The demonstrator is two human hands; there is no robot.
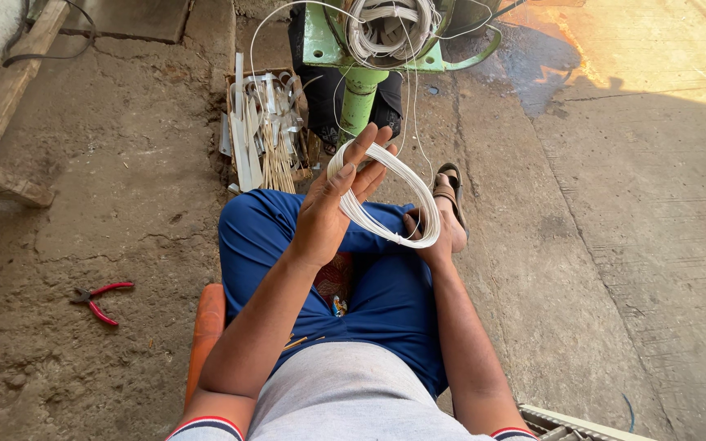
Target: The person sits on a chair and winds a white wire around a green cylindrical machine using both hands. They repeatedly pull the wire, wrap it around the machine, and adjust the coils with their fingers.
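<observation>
Concrete floor (pixel 631 245), cracked and dusty, sunlit at top right. Left hand (pixel 332 208), fingers spread, and right hand (pixel 428 237), closed, both hold the white wire coil (pixel 386 196) above the knees; red-handled pliers (pixel 100 300) lie left.
</observation>
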